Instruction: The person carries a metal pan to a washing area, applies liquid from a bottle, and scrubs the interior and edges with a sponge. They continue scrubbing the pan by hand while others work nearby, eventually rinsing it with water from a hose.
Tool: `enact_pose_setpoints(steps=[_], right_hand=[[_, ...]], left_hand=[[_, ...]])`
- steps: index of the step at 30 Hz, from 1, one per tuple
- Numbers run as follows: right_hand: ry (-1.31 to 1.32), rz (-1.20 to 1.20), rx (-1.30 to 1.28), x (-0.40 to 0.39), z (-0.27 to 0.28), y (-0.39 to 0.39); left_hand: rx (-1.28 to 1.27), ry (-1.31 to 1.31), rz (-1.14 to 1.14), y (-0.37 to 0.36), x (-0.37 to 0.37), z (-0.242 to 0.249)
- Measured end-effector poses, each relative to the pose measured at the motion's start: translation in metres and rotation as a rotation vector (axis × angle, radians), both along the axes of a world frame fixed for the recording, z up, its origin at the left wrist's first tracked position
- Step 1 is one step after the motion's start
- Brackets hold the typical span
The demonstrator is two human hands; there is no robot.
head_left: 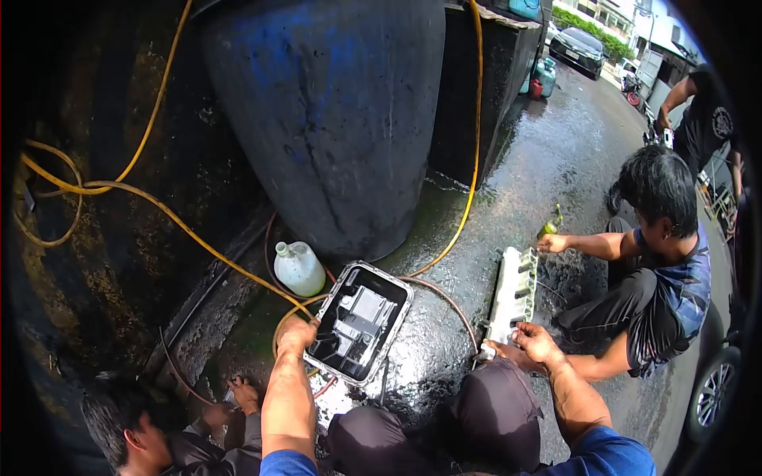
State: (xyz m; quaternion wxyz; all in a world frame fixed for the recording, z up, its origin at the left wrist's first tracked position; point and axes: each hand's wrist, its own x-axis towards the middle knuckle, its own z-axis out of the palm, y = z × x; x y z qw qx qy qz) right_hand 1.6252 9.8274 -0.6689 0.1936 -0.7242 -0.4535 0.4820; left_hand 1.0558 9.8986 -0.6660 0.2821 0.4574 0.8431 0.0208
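My left hand (pixel 297 335) grips the left edge of a black rectangular pan (pixel 365 317) with a pale metal inner part, tilted above the wet ground. My right hand (pixel 536 343) is raised over my right knee, its fingers bent together near the lower end of a pale metal part (pixel 512 297); whatever they pinch is too small to make out. A crouching co-worker on the right has one hand at the lower end of that metal part and the other beside a green bottle-like object (pixel 549 226). A whitish jug (pixel 299 270) stands just left of the pan.
A large dark barrel (pixel 325 119) stands ahead. Yellow hoses (pixel 198 238) cross the left side and the ground. Another co-worker (pixel 127 436) crouches at lower left, and a person (pixel 710 119) stands at upper right. A car wheel (pixel 714 394) shows at the right edge.
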Motion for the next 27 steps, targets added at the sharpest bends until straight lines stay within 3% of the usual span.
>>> enact_pose_setpoints(steps=[1,5,6,7,10,13,15,18,19,22,23,24,27], right_hand=[[0.029,-0.022,-0.017,-0.005,0.004,0.004],[-0.049,0.094,0.004,-0.021,0.004,0.021],[0.070,0.011,-0.029,-0.041,0.034,0.019],[0.155,-0.034,-0.074,-0.045,0.026,0.023],[0.382,0.017,0.030,-0.033,-0.070,0.033],[0.442,0.006,-0.079,-0.058,-0.014,0.031],[0.316,0.168,0.107,-0.049,-0.106,0.039],[0.609,0.001,-0.026,-0.060,-0.104,0.059],[0.629,0.005,-0.031,-0.062,-0.110,0.070],[0.696,-0.022,0.055,-0.053,-0.125,0.115],[0.647,-0.168,0.116,-0.053,-0.123,0.132],[0.439,-0.075,0.039,-0.041,-0.094,0.157],[0.293,-0.231,0.198,-0.011,-0.127,0.233]], left_hand=[[0.177,-0.015,0.030,0.023,0.021,0.050],[1.131,0.268,-0.415,0.097,0.090,0.185],[1.246,0.342,-0.489,0.110,0.110,0.224],[1.301,0.397,-0.542,0.123,0.128,0.261],[1.392,0.648,-0.540,0.163,0.164,0.354],[1.631,0.840,-0.560,0.212,0.171,0.409],[1.650,0.959,-0.475,0.252,0.158,0.425],[1.315,1.149,-0.349,0.314,0.125,0.434],[1.268,1.169,-0.402,0.329,0.116,0.431],[1.137,1.178,-0.863,0.380,0.080,0.437],[1.111,1.136,-0.856,0.371,0.073,0.419],[1.089,1.102,-0.812,0.349,0.066,0.389],[1.094,0.973,-0.645,0.245,0.069,0.275]])
